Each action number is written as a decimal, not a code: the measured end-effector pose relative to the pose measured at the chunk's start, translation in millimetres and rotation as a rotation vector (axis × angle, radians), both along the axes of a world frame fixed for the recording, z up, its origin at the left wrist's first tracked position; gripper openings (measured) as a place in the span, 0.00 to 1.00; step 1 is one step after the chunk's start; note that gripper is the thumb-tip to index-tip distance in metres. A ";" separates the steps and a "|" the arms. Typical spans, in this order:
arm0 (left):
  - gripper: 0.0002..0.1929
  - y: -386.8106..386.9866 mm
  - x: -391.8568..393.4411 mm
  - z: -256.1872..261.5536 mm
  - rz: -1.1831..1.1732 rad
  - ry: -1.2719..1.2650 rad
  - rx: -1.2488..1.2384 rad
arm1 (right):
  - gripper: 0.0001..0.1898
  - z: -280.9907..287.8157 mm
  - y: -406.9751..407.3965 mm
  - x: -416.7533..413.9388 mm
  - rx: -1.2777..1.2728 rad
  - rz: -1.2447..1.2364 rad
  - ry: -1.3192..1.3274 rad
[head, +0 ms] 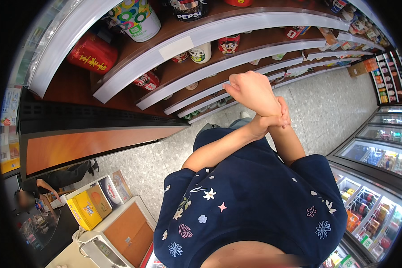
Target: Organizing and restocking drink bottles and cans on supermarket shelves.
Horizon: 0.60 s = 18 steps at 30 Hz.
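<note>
My left hand (265,124) is wrapped around my right wrist, its fingers closed on the forearm just below the hand. My right hand (253,88) is curled into a loose fist with nothing visible in it. Both hands are in front of my dark blue flowered shirt (244,194). Beyond them stands a tiered shelf unit (227,25) with brown boards and pale front rails. It bears a red drink can (93,53), a white can with coloured rings (139,21), a dark Pepsi can (188,9) and a red can with a cartoon face (228,44).
Glass-fronted coolers (365,197) with packaged goods line the right. Grey speckled floor (308,100) runs between them and the shelves. At lower left are a yellow box (87,209) on a cabinet (125,231) and a person (50,181) by a dark counter. A carton (357,69) lies far right.
</note>
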<state>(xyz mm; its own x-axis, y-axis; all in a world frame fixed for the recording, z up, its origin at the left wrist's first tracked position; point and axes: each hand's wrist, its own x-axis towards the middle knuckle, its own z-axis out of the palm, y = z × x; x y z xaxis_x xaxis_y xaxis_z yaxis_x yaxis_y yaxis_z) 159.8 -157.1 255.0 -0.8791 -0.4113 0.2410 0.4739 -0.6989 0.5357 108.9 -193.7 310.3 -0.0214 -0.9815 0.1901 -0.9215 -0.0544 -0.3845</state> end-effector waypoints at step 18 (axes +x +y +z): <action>0.14 -3.9 -1.2 -11.1 0.022 -0.042 0.093 | 0.16 -21.4 -14.6 -4.0 0.022 0.155 -0.236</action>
